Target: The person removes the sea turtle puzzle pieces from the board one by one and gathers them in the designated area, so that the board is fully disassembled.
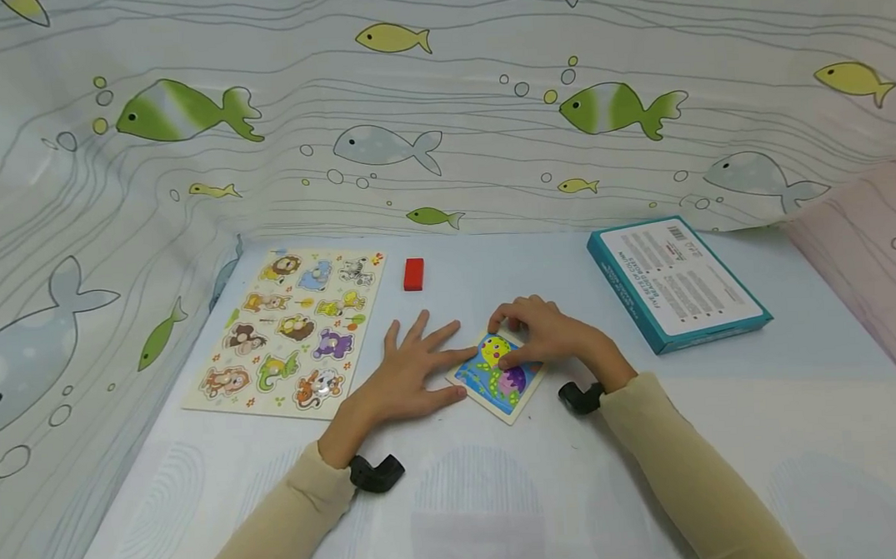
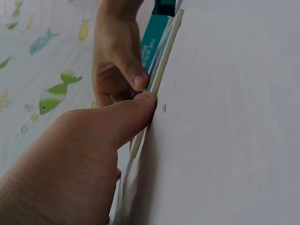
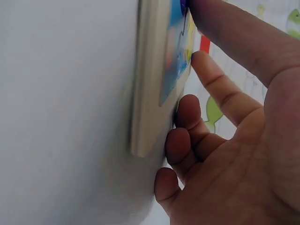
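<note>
Between both hands lies a small square wooden picture puzzle, turned corner-on, with a yellow, green and purple creature on blue. My left hand is spread flat at its left side. Its index fingertip and thumb touch the puzzle there; the left thumb lies against the rim in the left wrist view. Over the far right part is my right hand, thumb on the picture and index finger bent toward the far corner. Its other fingers are loosely bent beside the rim in the right wrist view.
At the left lies a large animal peg puzzle board. A red block stands behind the hands. A teal and white box lies at the back right. Behind hangs a fish-print curtain. Each wrist wears a black device.
</note>
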Action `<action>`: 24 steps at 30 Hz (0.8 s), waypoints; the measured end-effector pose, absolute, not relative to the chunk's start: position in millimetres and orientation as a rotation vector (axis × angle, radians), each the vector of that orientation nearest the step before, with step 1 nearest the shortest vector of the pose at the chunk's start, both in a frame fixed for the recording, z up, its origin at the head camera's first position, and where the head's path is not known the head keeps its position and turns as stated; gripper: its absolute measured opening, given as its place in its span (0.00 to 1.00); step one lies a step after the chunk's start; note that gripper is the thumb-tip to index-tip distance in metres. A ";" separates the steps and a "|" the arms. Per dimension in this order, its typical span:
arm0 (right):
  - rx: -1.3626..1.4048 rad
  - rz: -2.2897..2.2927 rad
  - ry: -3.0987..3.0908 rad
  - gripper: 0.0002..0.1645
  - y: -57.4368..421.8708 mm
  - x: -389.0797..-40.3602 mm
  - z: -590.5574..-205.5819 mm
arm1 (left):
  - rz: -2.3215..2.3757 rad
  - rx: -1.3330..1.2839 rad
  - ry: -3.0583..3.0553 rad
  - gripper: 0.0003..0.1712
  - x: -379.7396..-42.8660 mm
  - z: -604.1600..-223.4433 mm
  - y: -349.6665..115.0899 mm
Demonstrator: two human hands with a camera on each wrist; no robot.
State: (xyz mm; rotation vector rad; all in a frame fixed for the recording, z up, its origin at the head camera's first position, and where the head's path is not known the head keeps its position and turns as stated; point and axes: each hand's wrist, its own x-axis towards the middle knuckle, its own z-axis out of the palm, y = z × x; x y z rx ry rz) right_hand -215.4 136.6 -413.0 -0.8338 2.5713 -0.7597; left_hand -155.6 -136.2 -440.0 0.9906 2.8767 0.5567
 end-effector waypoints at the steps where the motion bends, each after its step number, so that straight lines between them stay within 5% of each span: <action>1: -0.830 -0.746 2.568 0.27 135.6 -216.1 -412.2 | 0.563 0.999 2.875 0.33 -155.4 -439.8 -136.4; 24: -0.780 -0.574 2.538 0.26 125.7 -224.4 -403.3 | 0.632 1.043 2.880 0.34 -155.8 -446.0 -136.2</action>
